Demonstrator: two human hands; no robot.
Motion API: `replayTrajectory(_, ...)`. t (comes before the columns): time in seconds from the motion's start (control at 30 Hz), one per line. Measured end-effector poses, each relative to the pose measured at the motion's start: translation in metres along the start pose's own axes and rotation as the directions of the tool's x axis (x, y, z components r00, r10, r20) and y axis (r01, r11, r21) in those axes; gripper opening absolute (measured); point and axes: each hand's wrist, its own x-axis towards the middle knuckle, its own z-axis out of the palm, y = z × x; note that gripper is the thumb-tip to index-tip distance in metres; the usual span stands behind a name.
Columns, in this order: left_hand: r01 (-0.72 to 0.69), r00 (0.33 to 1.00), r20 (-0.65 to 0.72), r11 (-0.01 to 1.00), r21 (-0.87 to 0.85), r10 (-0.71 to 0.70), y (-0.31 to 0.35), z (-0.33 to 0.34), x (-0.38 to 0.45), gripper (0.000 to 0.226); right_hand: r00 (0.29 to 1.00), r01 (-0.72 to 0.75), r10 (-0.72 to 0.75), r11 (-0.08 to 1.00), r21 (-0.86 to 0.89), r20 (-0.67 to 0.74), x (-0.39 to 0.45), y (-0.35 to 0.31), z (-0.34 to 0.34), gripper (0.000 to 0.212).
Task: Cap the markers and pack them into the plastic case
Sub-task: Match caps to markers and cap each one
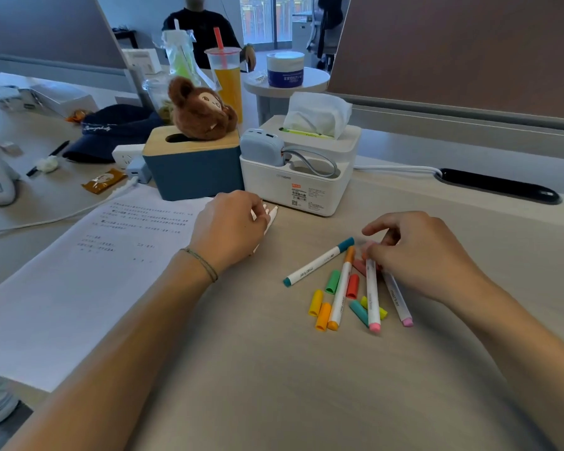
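Head view: my right hand is pinching the far end of the pink marker, whose long axis is running near-to-far on the counter. My left hand is curling round pale markers (how many, I cannot tell) at the far left, well apart. Loose caps are lying just left of my right grip, so that hand is nearer them.

two bare forearms, no sleeves in view. left hand: thin braided cord bracelet, grey-green, around wrist, single strand doubled. right hand: nothing worn on wrist or fingers that shows. fingernails on both short, unpainted where visible.
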Motion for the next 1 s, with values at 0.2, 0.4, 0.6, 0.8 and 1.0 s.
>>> replayTrajectory(0.2, 0.013, 1.0, -0.004, 0.994, 0.112, -0.012, 0.003, 0.007, -0.001, 0.018, 0.998, 0.064, -0.065, 0.997, 0.037, 0.008, -0.003, -0.003, -0.001, 0.011)
replayTrajectory(0.4, 0.059, 0.997, -0.056, 0.978, 0.201, -0.048, 0.003, 0.009, -0.001, 0.029, 0.996, 0.087, -0.088, 0.994, 0.067, 0.022, -0.003, -0.004, 0.001, 0.011)
replayTrajectory(0.6, 0.103, 0.994, -0.069, 0.968, 0.227, -0.089, 0.003, 0.006, -0.001, 0.035, 0.995, 0.097, -0.099, 0.992, 0.08, 0.025, -0.003, -0.005, 0.001, 0.012)
replayTrajectory(0.8, 0.101, 0.995, -0.038, 0.965, 0.244, -0.094, 0.007, 0.008, -0.002, 0.033, 0.994, 0.103, -0.104, 0.992, 0.078, 0.02, -0.003, -0.003, 0.001, 0.013)
replayTrajectory(1.0, 0.082, 0.988, 0.141, 0.977, -0.196, -0.054, 0.021, 0.002, -0.009, 0.024, 0.994, 0.106, -0.108, 0.99, 0.089, 0.02, -0.002, -0.002, 0.001, 0.013)
